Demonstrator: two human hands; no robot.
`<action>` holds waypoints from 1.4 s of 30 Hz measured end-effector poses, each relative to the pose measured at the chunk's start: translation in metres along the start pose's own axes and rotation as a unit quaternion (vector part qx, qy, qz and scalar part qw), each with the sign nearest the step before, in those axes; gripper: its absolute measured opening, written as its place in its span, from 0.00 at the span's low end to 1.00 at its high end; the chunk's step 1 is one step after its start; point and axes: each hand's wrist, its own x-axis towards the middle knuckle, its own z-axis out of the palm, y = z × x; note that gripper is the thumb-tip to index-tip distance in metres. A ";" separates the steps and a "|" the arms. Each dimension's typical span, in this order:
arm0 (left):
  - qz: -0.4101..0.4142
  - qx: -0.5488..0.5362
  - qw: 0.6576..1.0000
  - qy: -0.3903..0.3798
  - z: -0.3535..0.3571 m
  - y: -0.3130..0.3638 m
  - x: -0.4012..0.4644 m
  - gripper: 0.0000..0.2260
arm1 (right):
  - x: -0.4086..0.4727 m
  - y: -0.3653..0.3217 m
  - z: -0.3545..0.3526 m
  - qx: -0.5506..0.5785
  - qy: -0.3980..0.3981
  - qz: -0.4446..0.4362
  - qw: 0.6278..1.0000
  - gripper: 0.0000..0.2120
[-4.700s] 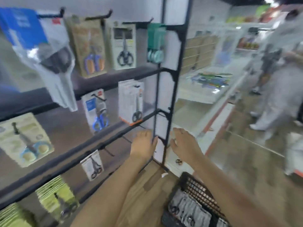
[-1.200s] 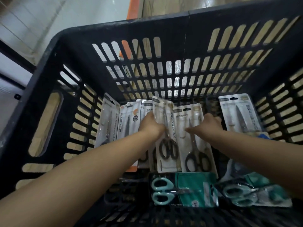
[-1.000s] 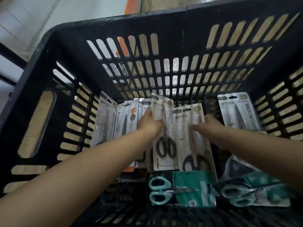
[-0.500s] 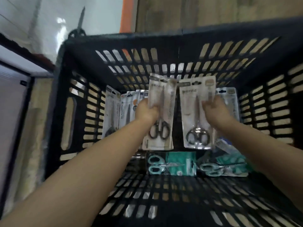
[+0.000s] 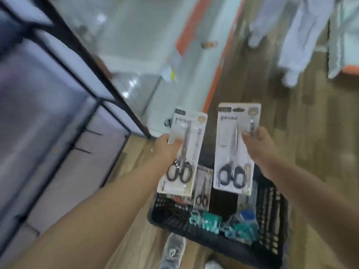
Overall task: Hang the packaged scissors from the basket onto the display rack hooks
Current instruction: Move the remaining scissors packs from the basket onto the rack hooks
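Hands [image 5: 167, 148] [image 5: 258, 144] gripping flat, glossy scissor cards [image 5: 182, 154]

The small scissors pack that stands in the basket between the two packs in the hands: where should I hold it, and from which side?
Pinch the top edge of the small scissors pack, coming from above. It stands nearly upright in the basket, handles down, so its flat card top faces up. Its top edge lies partly behind the pack in the left hand, and both hands already hold packs, so free one grip first.

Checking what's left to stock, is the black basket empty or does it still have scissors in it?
Not empty. The basket holds a black-handled pack and teal packs; the exact count is too blurred to tell.
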 end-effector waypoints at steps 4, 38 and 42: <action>0.047 -0.068 0.994 0.076 -0.100 0.105 -0.081 0.06 | -0.069 -0.147 -0.030 0.006 -0.066 -0.121 0.990 0.12; -0.185 -0.466 0.769 0.397 -0.316 -0.232 -0.447 0.13 | -0.483 -0.135 0.194 -0.206 -0.428 -0.230 0.849 0.07; -0.194 -0.464 0.775 0.384 -0.322 -0.248 -0.428 0.16 | -0.490 -0.134 0.228 -0.233 -0.431 -0.252 0.835 0.18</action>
